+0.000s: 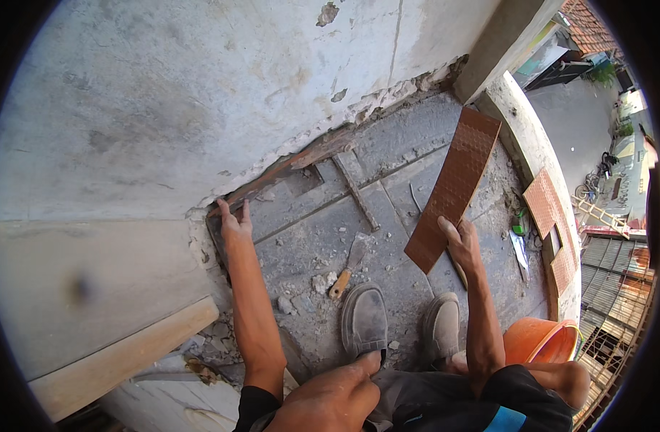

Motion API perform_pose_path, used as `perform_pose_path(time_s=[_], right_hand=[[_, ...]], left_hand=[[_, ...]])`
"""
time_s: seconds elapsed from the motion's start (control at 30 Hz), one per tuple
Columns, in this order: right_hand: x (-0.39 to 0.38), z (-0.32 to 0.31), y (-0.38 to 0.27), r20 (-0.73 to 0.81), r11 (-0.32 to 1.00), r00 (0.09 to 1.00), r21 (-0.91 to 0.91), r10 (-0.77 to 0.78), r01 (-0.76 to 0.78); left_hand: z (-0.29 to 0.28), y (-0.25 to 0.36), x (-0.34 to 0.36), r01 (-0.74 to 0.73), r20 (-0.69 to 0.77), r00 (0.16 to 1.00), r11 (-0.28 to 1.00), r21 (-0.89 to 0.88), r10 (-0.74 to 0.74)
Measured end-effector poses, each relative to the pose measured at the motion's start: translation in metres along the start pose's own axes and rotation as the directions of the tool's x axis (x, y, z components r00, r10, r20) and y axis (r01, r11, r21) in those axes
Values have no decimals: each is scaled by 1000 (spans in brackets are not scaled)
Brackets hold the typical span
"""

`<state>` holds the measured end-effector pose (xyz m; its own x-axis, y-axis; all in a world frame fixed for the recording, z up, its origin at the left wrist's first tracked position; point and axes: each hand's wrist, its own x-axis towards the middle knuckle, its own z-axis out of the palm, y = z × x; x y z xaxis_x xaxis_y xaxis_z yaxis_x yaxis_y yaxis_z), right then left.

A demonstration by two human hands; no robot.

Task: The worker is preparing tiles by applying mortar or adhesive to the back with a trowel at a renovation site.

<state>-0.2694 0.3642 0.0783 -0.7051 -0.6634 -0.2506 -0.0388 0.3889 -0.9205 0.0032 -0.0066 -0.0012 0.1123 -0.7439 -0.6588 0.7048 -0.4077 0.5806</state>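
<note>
My right hand grips the lower part of a long brown tile strip with a textured face, held up at a slant above the floor. My left hand reaches to the wall's foot at the corner, thumb and fingers apart. Its fingertips touch or nearly touch the end of a reddish-brown strip lying along the base of the wall. Between my arms, a scraper with a wooden handle lies on the dusty floor. Beyond it rests a long, thin bar with a crosspiece at its far end.
A chipped wall rises ahead and to the left. More brown tiles lean on the curved ledge at the right, near a green tool. An orange bucket stands by my right leg. Rubble litters the floor; a plank lies lower left.
</note>
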Motion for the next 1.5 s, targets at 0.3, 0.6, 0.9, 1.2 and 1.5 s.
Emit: perform_pose_path(time_s=[0.3, 0.6, 0.9, 1.2, 1.5], right_hand=[[59, 54, -50, -133, 895, 943, -379, -307, 238], [139, 102, -51, -104, 774, 832, -445, -545, 451], [156, 121, -47, -67, 705, 777, -474, -626, 527], [163, 121, -38, -42, 685, 775, -500, -631, 530], [169, 122, -36, -55, 627, 719, -538, -693, 564]], left_hand=[[9, -23, -27, 55, 57, 996, 984, 172, -66], [20, -34, -42, -3, 151, 988, 982, 186, -25], [20, -32, -41, -38, 70, 997, 984, 173, 26], [25, -28, -47, -37, 32, 999, 978, 205, 31], [28, -30, -49, -45, 39, 999, 976, 211, 38]])
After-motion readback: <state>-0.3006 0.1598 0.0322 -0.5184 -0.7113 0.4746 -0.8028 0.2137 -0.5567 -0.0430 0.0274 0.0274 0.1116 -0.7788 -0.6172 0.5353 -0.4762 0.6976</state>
